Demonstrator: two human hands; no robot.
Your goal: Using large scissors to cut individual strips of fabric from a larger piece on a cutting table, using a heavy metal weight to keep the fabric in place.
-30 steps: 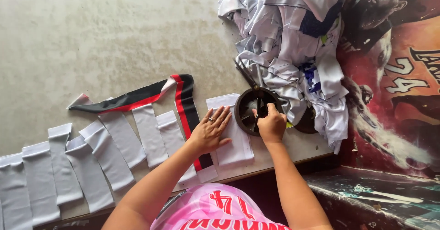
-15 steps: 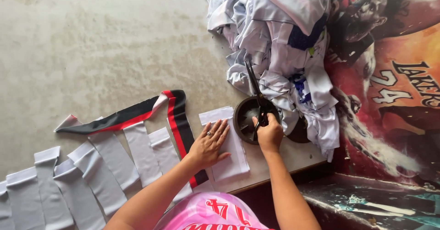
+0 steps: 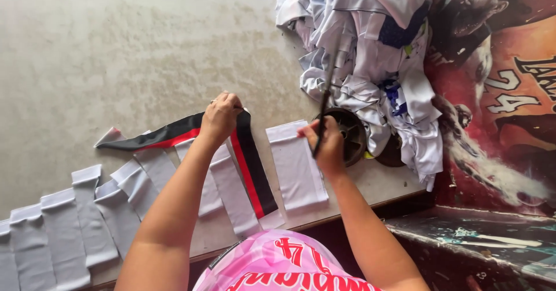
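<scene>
The black collar strip [image 3: 243,152] with a red stripe along it lies bent at the middle of the frame: one limb runs left to a pale pointed end, the other runs down toward the worktop's [image 3: 116,53] near edge. The left hand [image 3: 220,117] rests on the bend, its fingers [image 3: 229,101] curled narrow and pinching the fabric at the corner.

The right hand [image 3: 327,146], just right of centre, has its fingers closed around a long dark tool [image 3: 327,82], seemingly scissors, whose thin dark length points up toward the top of the frame; its exact kind cannot be told. Just right of that hand sits a round black container [image 3: 350,134], partly hidden by the hand.

A white fabric rectangle [image 3: 296,166] lies between the strip's lower limb and the right hand. More pale grey-white fabric strips [image 3: 75,221] lie side by side in a row that fans from the lower left to the centre, some passing under the black strip. A heap of white garments [image 3: 370,47] with blue patches fills the upper right and overlaps the container's far side. At the far right edge hangs a large red and orange poster [image 3: 509,94] with a figure and pale lettering. A pink garment [image 3: 278,268] with red lettering shows at the bottom centre.
</scene>
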